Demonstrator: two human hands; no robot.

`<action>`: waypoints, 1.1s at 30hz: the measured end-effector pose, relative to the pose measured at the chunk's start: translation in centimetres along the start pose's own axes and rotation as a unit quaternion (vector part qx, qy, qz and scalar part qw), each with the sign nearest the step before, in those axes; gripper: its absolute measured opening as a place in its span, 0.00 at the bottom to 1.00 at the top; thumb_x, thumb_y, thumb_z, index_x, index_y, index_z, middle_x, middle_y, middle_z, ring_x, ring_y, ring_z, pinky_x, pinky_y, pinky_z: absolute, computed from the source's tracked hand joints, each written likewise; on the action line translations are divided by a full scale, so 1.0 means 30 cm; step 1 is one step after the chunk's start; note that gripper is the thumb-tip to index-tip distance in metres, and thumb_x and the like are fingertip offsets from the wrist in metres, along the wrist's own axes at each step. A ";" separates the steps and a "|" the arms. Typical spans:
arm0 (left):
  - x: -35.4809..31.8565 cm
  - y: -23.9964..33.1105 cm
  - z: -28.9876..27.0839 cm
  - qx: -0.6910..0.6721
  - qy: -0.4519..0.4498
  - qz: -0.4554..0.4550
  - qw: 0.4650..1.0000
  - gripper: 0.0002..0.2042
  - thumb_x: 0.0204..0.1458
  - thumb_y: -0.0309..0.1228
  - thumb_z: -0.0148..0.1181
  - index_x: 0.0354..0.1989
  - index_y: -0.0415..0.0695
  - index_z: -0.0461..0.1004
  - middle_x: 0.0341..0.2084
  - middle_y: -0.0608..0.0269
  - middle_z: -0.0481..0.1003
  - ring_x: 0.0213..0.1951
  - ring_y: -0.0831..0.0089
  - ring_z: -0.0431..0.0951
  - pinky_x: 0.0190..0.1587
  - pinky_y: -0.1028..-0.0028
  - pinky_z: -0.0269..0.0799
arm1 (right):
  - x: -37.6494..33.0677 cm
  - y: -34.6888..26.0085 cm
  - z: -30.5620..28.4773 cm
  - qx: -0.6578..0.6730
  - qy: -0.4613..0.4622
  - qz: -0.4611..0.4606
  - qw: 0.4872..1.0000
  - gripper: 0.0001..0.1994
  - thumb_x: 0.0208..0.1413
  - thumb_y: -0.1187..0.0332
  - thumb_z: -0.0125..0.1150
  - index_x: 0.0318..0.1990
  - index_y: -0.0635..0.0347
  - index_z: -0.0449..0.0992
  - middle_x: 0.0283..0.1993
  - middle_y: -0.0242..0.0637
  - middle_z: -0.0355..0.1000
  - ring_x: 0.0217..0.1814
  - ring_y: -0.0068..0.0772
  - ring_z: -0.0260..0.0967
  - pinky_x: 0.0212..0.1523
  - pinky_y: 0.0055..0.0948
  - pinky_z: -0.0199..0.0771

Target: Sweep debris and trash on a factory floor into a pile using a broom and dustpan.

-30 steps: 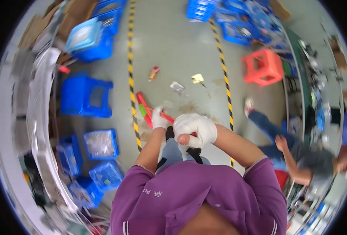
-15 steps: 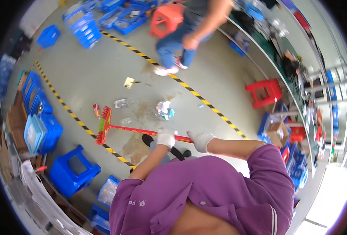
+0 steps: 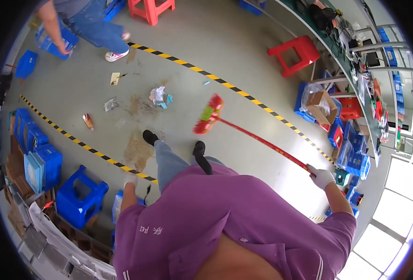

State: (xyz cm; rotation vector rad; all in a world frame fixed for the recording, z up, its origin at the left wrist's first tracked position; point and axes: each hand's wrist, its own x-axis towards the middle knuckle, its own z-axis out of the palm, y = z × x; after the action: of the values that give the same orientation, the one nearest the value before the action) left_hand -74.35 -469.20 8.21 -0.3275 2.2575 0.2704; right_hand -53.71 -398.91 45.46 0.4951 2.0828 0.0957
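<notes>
My right hand (image 3: 322, 177), in a white glove, is wrapped round the end of a long red broom handle. The broom (image 3: 267, 143) slants away to the left, its red and green bristled head in front of my feet. To my left side hangs my left hand (image 3: 131, 179), also gloved and away from the broom; its fingers are too indistinct to read. Crumpled white and blue litter (image 3: 159, 97) lies on the floor left of the broom head. Beyond it are a clear plastic bag (image 3: 110, 104), a yellowish card (image 3: 115, 78) and a red packet (image 3: 88, 122).
Brown stains (image 3: 138, 150) mark the floor by my left foot. Blue stools (image 3: 83, 193) and crates line the left side. A red stool (image 3: 296, 55) and a cluttered workbench (image 3: 341, 60) stand at the right. Another person (image 3: 97, 29) bends by a blue crate (image 3: 57, 41), far left.
My left hand has let go of the broom and dropped to my side. The broom has swung rightward with my right hand. The other person has moved left, and my view has shifted.
</notes>
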 end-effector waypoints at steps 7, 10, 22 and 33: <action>-0.201 -0.527 0.245 0.246 -0.037 0.347 0.904 0.14 0.51 0.33 0.42 0.36 0.47 0.76 0.38 0.54 0.75 0.41 0.59 0.75 0.42 0.63 0.70 | 0.314 0.020 0.067 -0.036 0.017 -0.085 0.996 0.20 0.55 0.63 0.43 0.57 0.35 0.59 0.35 0.46 0.72 0.37 0.49 0.70 0.38 0.41 0.69; -0.222 -0.551 0.331 -0.215 0.087 0.475 0.849 0.14 0.51 0.35 0.42 0.36 0.46 0.76 0.36 0.51 0.74 0.40 0.56 0.75 0.43 0.61 0.70 | 0.533 -0.305 0.047 0.017 0.042 -0.136 0.990 0.21 0.54 0.65 0.44 0.57 0.35 0.60 0.34 0.48 0.71 0.36 0.50 0.70 0.37 0.41 0.68; 0.072 -0.184 -0.215 -0.149 0.013 0.072 0.986 0.14 0.49 0.36 0.47 0.39 0.43 0.74 0.34 0.53 0.76 0.40 0.61 0.75 0.42 0.67 0.68 | 0.803 -1.620 -0.516 0.042 0.086 -0.260 0.961 0.16 0.57 0.65 0.39 0.52 0.48 0.65 0.44 0.41 0.72 0.40 0.40 0.73 0.36 0.38 0.73; 0.078 -0.199 -0.155 -0.026 -0.014 0.029 0.999 0.17 0.46 0.40 0.48 0.33 0.38 0.74 0.25 0.49 0.76 0.30 0.58 0.76 0.35 0.66 0.69 | 0.465 -0.462 -0.052 0.158 0.090 -0.097 0.979 0.21 0.57 0.60 0.42 0.59 0.30 0.57 0.42 0.47 0.70 0.42 0.48 0.69 0.43 0.38 0.67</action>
State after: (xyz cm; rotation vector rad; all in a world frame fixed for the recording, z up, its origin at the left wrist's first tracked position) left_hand -77.20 -476.58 8.90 -0.2852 2.2367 0.3627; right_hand -65.70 -406.05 31.51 0.4829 2.3268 -0.3197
